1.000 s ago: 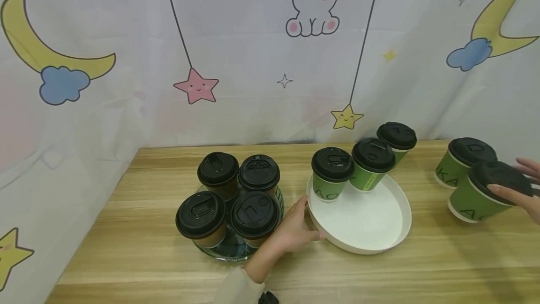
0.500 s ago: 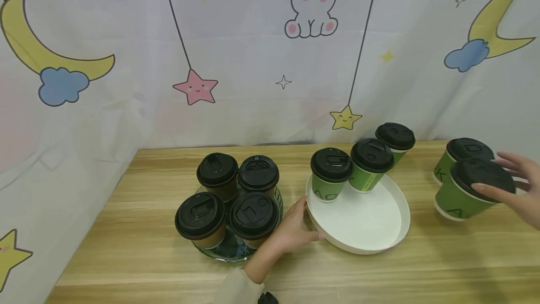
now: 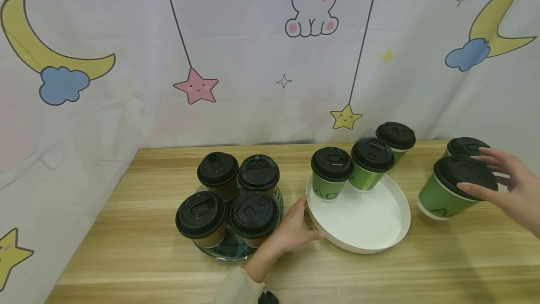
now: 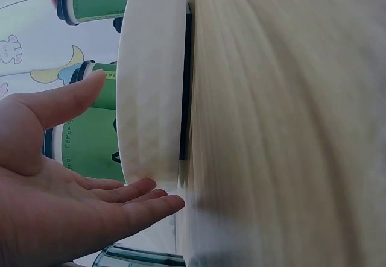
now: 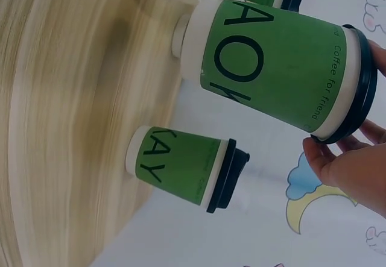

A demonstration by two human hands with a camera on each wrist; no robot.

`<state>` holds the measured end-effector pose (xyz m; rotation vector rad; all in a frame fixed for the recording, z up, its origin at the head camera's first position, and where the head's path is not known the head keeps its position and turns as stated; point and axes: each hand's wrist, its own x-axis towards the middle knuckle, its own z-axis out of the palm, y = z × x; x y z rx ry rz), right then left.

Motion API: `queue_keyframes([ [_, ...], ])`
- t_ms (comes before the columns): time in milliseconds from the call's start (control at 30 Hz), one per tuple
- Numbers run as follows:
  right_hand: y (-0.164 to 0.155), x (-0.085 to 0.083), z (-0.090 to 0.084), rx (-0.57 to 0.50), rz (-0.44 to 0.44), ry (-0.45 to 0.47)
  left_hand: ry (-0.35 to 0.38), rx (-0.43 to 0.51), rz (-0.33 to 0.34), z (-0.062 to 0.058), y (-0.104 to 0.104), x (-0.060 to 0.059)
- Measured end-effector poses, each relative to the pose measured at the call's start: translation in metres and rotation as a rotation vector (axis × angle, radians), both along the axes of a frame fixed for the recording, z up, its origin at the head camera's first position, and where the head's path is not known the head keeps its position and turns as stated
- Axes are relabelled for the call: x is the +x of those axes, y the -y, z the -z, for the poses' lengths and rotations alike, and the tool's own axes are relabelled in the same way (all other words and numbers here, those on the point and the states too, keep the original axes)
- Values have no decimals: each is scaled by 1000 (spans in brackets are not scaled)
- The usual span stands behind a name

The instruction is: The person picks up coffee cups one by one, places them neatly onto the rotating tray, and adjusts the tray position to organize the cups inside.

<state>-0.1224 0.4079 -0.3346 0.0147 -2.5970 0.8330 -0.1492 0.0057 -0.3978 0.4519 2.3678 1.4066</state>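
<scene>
My right hand (image 3: 512, 186) grips a green paper coffee cup (image 3: 443, 198) by its black lid and carries it, slightly tilted, to the right of the round white tray (image 3: 371, 229). In the right wrist view the fingers and thumb hold the lid's rim (image 5: 362, 92). My left hand (image 3: 295, 229) rests at the tray's left side with fingers extended; in the left wrist view its fingertips (image 4: 145, 185) are right at the tray's wall. Two green cups stand in the back of the tray, the left one (image 3: 329, 184) and the one beside it (image 3: 367, 177).
A green cup (image 3: 396, 137) stands behind the tray. Another cup (image 5: 181, 164) stands at the back right, partly hidden by my right hand in the head view. Left of the tray, a dark glass plate (image 3: 228, 254) holds several brown cups with black lids (image 3: 255, 217). A patterned curtain hangs behind.
My right hand has moved left with the green cup, from the right edge toward the white tray. My left hand stays at the tray's side.
</scene>
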Motion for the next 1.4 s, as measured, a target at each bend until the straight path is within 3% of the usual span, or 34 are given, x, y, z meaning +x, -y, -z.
queue_keyframes([
  [300,41,7,-25,16,-57,59,-1,-2,5,-1,0,0],
  [1167,74,5,-26,37,-172,110,11,1,1,0,0,-1],
  [1400,83,5,-22,-10,-223,109,12,1,-4,-1,0,0],
])
